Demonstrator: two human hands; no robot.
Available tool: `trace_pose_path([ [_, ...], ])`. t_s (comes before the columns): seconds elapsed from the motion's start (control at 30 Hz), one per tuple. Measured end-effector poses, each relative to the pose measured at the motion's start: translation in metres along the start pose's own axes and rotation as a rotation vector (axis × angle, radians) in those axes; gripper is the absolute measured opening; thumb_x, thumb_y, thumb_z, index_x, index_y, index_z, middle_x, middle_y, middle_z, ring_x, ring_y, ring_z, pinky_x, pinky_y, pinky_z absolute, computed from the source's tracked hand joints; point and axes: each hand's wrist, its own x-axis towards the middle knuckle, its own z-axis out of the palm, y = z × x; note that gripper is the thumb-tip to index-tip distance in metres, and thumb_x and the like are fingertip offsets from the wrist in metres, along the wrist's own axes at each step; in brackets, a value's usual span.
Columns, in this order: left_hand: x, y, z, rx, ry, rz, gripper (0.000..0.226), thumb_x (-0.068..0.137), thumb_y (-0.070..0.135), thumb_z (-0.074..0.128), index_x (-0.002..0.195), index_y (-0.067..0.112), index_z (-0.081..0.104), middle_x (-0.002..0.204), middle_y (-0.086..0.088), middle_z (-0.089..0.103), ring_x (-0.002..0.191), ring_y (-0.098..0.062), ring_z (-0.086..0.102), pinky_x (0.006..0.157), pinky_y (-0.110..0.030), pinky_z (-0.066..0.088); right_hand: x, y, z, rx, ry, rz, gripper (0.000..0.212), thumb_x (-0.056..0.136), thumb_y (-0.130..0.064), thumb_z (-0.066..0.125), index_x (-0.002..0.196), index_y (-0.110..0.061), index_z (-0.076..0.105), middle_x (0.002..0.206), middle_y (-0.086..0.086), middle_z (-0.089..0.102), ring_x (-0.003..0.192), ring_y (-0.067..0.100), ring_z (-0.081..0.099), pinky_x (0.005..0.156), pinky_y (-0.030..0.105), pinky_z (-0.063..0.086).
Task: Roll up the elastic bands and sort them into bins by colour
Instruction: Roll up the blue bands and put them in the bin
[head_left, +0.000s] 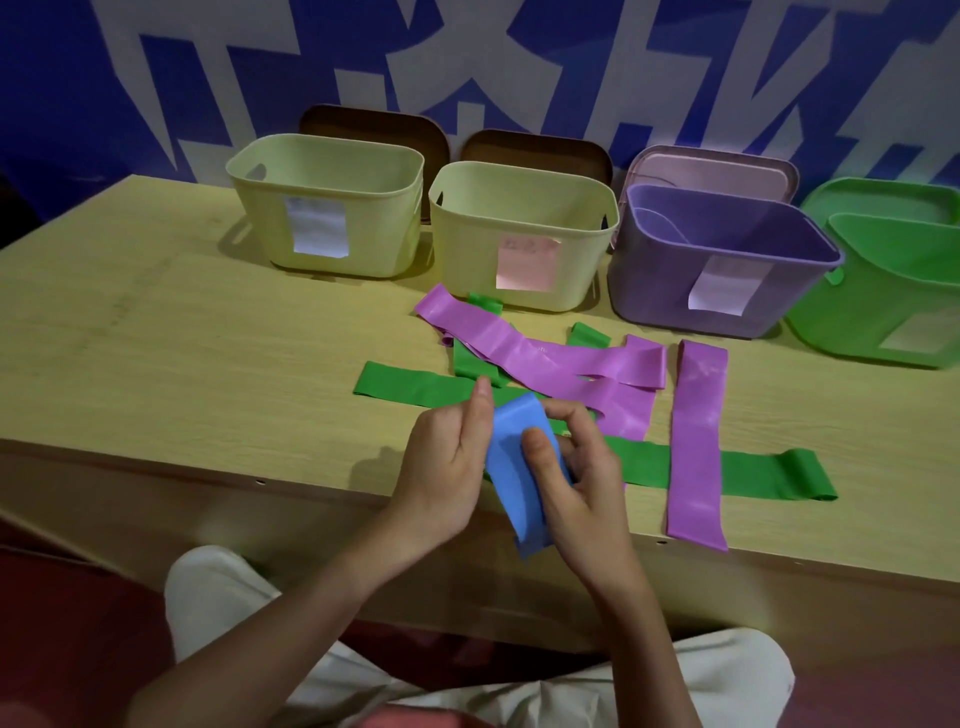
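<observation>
At the near edge of the worktop (156, 332), head view: both hands hold one blue band (514, 467) just above the edge. The left hand (447, 467) grips its left side, fingers curled behind it, thumb up and free. The right hand (576, 483) pinches it, thumb on the front face, fingers curled behind. The top of the band is folded over into a loop and the tail hangs toward the person, so the long axis runs roughly near-far between the two hands. Judgement: rolling has barely started, and the roll should travel down toward the hanging tail.

Just beyond the hands lie loose bands: purple bands (571, 364) crossing over green bands (415, 387), one purple strip (696, 441) lying near-far across a long green one.

Four bins stand in a row at the back: left cream bin (322, 202), second cream bin (519, 228), purple bin (722, 260), green bin (883, 291) partly cut off at the frame edge. Each carries a paper label, text unreadable. The visible interiors show no bands; the floors are mostly hidden. Which bin takes blue cannot be told. The right hand is nearer the coloured bins.
</observation>
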Motion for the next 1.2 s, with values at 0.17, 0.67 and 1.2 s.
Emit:
trace_pose_path([
  [0.17,0.003,0.013,0.0,-0.238,-0.025,-0.307,0.051,0.103,0.026,0.037,0.053,0.016,0.035,0.039,0.007,0.033,0.036,-0.008,0.03,0.038,-0.019,0.023,-0.001,0.001,-0.002,0.029,0.004,-0.041,0.039,0.089,-0.021,0.058,0.127,-0.025,0.05,0.074,0.003,0.069,0.059,0.012,0.062,0.051,0.02,0.044],
  [0.67,-0.003,-0.001,-0.005,-0.068,-0.016,-0.075,0.054,0.089,0.058,0.031,0.048,0.022,0.035,0.042,0.006,0.028,0.044,-0.012,0.028,0.049,-0.037,0.022,-0.004,0.007,0.004,-0.023,0.091,-0.034,0.007,0.088,-0.022,0.06,0.095,-0.022,0.057,0.072,-0.014,0.065,0.061,0.002,0.059,0.054,0.013,0.041],
  [1.2,0.005,0.016,-0.002,-0.353,-0.042,-0.385,0.048,0.101,0.028,0.039,0.055,0.016,0.033,0.042,0.003,0.027,0.036,-0.01,0.024,0.039,-0.019,0.018,0.0,-0.001,-0.001,0.081,0.017,-0.063,0.038,0.089,-0.015,0.057,0.126,-0.02,0.053,0.084,-0.012,0.07,0.061,0.003,0.062,0.053,0.014,0.044],
])
